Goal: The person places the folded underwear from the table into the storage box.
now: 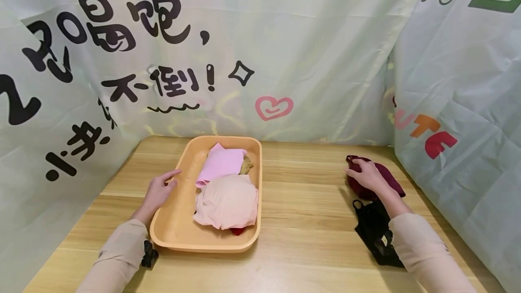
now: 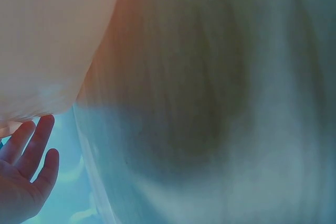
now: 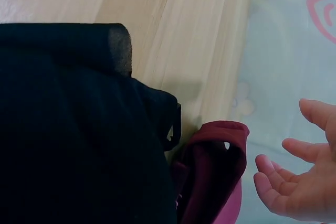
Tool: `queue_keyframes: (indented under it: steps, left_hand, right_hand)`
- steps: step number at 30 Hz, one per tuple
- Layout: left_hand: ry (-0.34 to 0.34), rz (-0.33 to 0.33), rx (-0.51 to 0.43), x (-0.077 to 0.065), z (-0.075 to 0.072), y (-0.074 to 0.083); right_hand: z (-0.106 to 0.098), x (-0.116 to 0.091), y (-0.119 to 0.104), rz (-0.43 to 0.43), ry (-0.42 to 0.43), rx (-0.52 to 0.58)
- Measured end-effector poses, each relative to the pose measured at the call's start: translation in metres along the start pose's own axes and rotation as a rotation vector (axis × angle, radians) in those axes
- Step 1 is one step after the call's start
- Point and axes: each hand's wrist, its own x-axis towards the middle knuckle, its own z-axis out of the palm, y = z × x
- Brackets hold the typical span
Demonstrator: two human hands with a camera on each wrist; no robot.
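My left hand (image 1: 158, 192) is at the left rim of an orange plastic tray (image 1: 172, 227), fingers fairly straight; the left wrist view shows the fingertips against or just under the tray's edge. Inside the tray lie a folded pink cloth (image 1: 221, 164) and a pale peach garment (image 1: 228, 200), with bits of olive and red fabric showing beneath. At the right, my right hand (image 1: 368, 176) is over a maroon garment (image 1: 388, 177) that looks like a bra. The right wrist view shows its fingers spread and loosely bent, apart from the fabric. Nearer me lies a black strapped garment (image 1: 372, 227), partly under my right sleeve.
The wooden table (image 1: 303, 220) spans the space between the tray and the dark garments. Printed fabric curtains (image 1: 325, 58) hang along the back and both sides. A small black device (image 1: 149, 254) is at my left wrist.
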Motion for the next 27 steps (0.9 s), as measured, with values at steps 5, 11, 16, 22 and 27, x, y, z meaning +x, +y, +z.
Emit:
queue_keyframes:
  steps: [5,11,16,22,27]
  left_hand:
    - [-0.007,0.001,-0.003,-0.001,0.000,-0.001]
    - [-0.010,-0.003,-0.007,0.000,0.000,-0.001]
    - [-0.008,0.002,-0.012,0.000,0.000,-0.001]
    - [-0.008,-0.001,-0.013,0.000,-0.001,0.002]
    - [-0.013,-0.007,-0.012,-0.001,-0.001,0.002]
  right_hand:
    - [0.002,-0.002,0.004,0.012,-0.008,-0.004]
    - [0.002,-0.003,0.015,0.013,0.012,-0.014]
    - [0.000,-0.005,0.023,0.050,0.027,-0.018]
    - [-0.005,-0.007,0.028,0.091,0.021,-0.010]
    - [-0.009,-0.008,0.033,0.118,0.008,0.009]
